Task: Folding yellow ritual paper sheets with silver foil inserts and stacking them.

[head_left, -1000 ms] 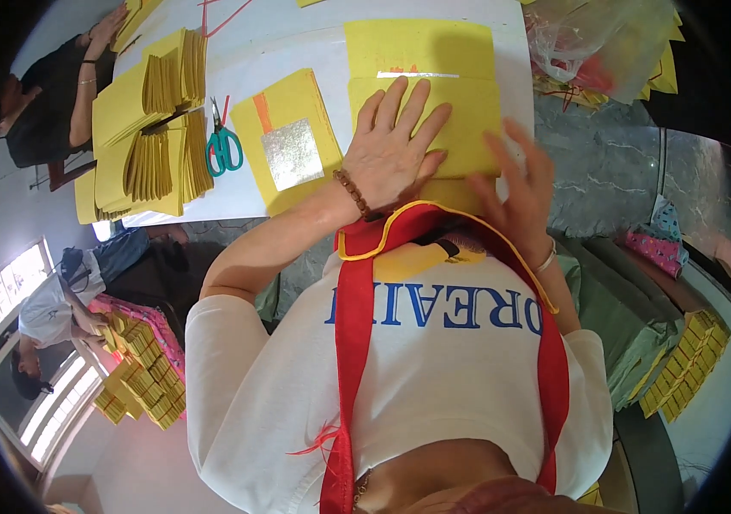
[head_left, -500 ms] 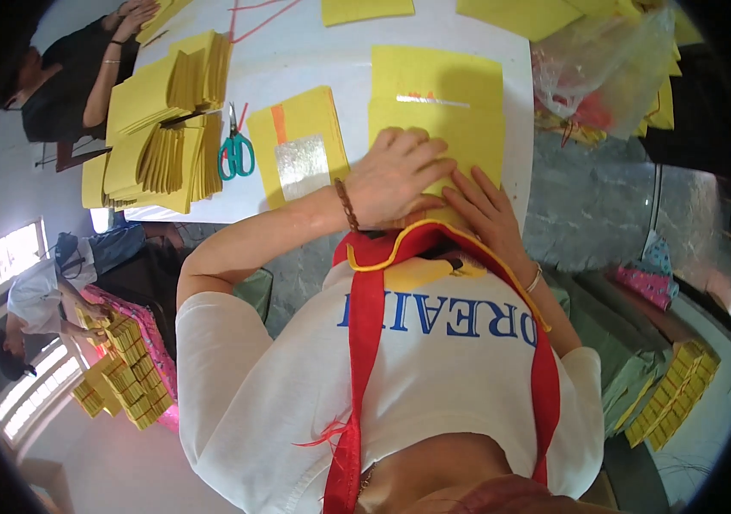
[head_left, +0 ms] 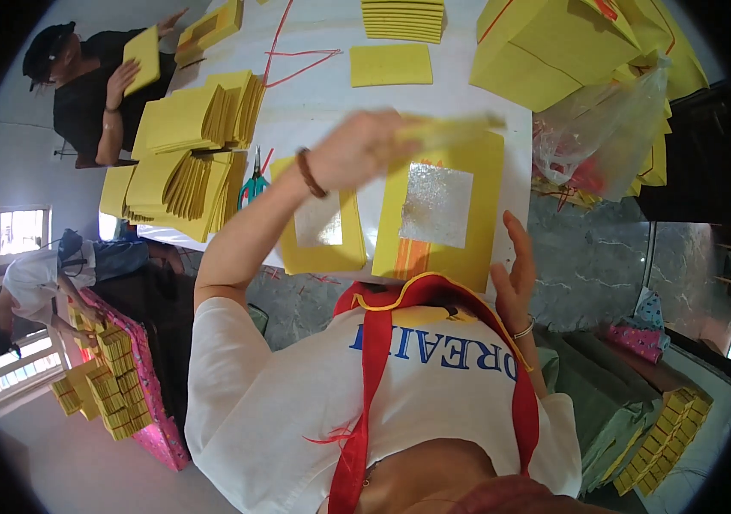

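Note:
My left hand (head_left: 355, 151), with a bead bracelet on the wrist, is raised above the white table (head_left: 314, 116) and grips a yellow paper sheet (head_left: 449, 130), which is blurred by motion. Under it a large yellow sheet with a silver foil square (head_left: 437, 204) lies flat at the table's near edge. My right hand (head_left: 515, 276) is open with fingers spread beside that sheet's lower right corner, holding nothing. A smaller yellow sheet with foil (head_left: 324, 230) lies to the left, partly behind my left forearm.
Fanned stacks of yellow paper (head_left: 187, 161) and green-handled scissors (head_left: 252, 183) lie at the table's left. More yellow stacks (head_left: 401, 17) and a plastic bag (head_left: 595, 128) sit at the back and right. Another person (head_left: 83, 86) handles yellow paper at the far left; another person (head_left: 33, 283) bends over stacks below.
Both hands were pressing on a yellow sheet. My left hand has since lifted with a yellow sheet, uncovering the foil sheet, and my right hand has slid off to the right edge.

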Demonstrator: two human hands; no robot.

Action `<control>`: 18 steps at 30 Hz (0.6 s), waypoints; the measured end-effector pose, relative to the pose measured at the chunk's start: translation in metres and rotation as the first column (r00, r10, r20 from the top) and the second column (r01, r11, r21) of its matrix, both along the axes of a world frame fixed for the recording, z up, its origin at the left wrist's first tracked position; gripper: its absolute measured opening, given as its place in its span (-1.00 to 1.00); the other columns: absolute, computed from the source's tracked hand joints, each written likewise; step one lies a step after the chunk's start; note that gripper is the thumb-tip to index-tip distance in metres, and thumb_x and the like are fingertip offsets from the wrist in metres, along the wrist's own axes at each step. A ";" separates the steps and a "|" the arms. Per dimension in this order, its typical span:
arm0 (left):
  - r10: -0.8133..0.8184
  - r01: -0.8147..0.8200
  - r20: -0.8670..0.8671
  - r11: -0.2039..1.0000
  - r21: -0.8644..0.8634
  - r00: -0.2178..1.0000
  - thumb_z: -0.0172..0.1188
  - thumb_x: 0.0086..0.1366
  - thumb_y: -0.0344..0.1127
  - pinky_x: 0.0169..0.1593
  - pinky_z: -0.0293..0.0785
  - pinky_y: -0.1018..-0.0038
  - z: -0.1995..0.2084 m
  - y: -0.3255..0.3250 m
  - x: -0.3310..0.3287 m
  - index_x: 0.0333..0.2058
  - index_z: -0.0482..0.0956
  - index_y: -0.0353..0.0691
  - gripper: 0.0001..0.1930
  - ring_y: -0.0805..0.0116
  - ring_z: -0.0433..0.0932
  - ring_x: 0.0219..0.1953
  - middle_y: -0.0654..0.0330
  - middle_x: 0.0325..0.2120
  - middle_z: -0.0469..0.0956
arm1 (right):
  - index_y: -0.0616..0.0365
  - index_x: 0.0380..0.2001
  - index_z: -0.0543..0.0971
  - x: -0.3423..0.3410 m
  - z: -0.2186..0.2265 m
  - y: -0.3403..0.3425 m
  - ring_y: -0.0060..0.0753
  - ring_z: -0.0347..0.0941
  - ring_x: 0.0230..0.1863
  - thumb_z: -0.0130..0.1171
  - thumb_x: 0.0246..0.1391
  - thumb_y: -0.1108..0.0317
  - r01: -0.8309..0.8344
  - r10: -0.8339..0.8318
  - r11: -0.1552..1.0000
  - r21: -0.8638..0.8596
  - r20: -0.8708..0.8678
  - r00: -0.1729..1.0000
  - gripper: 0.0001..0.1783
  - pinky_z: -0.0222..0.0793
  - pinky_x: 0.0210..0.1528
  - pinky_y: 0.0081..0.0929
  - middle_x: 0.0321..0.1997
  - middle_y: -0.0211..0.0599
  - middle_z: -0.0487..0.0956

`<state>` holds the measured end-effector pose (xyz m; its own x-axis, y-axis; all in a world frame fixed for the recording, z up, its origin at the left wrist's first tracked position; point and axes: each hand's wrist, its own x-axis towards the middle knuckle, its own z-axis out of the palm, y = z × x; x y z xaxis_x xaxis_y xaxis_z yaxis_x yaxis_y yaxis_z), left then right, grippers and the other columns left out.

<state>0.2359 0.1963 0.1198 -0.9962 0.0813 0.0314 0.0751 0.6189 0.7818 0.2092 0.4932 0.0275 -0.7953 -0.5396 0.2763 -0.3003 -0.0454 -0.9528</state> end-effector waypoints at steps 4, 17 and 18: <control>0.199 -0.290 -0.396 0.940 -0.182 0.896 0.04 0.15 -0.43 -0.20 0.38 0.27 -0.035 -0.058 -0.050 -0.03 0.43 -0.18 -0.64 0.11 0.45 -0.25 0.02 -0.38 0.51 | 0.15 0.01 0.39 0.001 -0.005 -0.008 -0.06 0.14 0.24 0.17 -0.09 0.34 -0.039 0.108 0.949 0.312 -0.206 0.972 -0.49 -0.02 0.25 -0.24 0.14 -0.15 0.35; -0.046 -0.444 -0.543 0.522 -0.729 0.838 0.08 0.05 -0.37 -0.16 0.29 0.31 -0.192 -0.120 -0.154 -0.04 0.35 -0.06 -0.58 0.26 0.37 -0.10 0.29 -0.16 0.42 | 0.11 -0.15 0.52 0.003 -0.020 -0.013 -0.04 0.11 0.24 0.20 -0.11 0.42 -0.039 0.137 0.905 0.424 -0.204 0.969 -0.65 -0.01 0.24 -0.21 0.09 -0.24 0.40; -0.058 -0.425 -0.524 0.513 -0.746 0.849 0.07 0.07 -0.34 -0.18 0.28 0.31 -0.197 -0.122 -0.154 -0.05 0.36 -0.06 -0.60 0.26 0.37 -0.12 0.29 -0.19 0.42 | 0.11 -0.15 0.52 0.003 -0.020 -0.014 -0.04 0.11 0.24 0.20 -0.11 0.42 -0.040 0.136 0.903 0.427 -0.198 0.971 -0.65 -0.01 0.24 -0.21 0.09 -0.24 0.40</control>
